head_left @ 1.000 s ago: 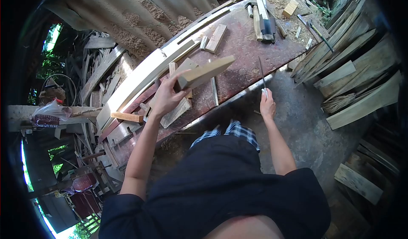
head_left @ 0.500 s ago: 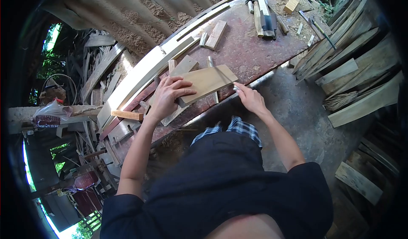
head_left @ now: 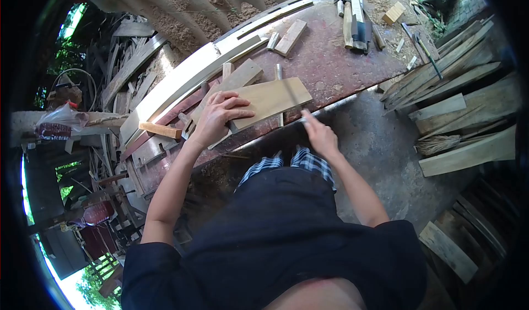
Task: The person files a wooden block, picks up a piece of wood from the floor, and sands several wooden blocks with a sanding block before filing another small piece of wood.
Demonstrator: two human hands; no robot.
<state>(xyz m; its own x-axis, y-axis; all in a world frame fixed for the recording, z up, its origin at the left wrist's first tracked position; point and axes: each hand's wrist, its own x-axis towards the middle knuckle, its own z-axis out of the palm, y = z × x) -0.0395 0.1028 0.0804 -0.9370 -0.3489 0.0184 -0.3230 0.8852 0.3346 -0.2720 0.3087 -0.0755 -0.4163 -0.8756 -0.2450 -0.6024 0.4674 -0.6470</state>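
A flat, pale wooden board (head_left: 270,101) lies slanted over other wood pieces at the workbench's near edge. My left hand (head_left: 217,117) presses on its left end, fingers across the top and thumb by the near edge. Across the board's right end runs a narrow, file-like tool (head_left: 292,92), dark and blurred. My right hand (head_left: 321,135) is closed around its pale handle, just off the bench edge. Under and behind the board lie a greyish wood block (head_left: 245,74) and a short metal rod (head_left: 279,71).
The reddish workbench (head_left: 325,62) carries a long pale plank (head_left: 182,79), a wood block (head_left: 291,37) and an orange-brown wood strip (head_left: 160,130). Several hand tools (head_left: 358,29) lie at its far right. Boards (head_left: 468,112) are stacked on the right, scrap wood (head_left: 132,62) on the left.
The view has shifted slightly. My right hand has moved a little downward with the tool, which now crosses the board more steeply. My left hand stays on the board.
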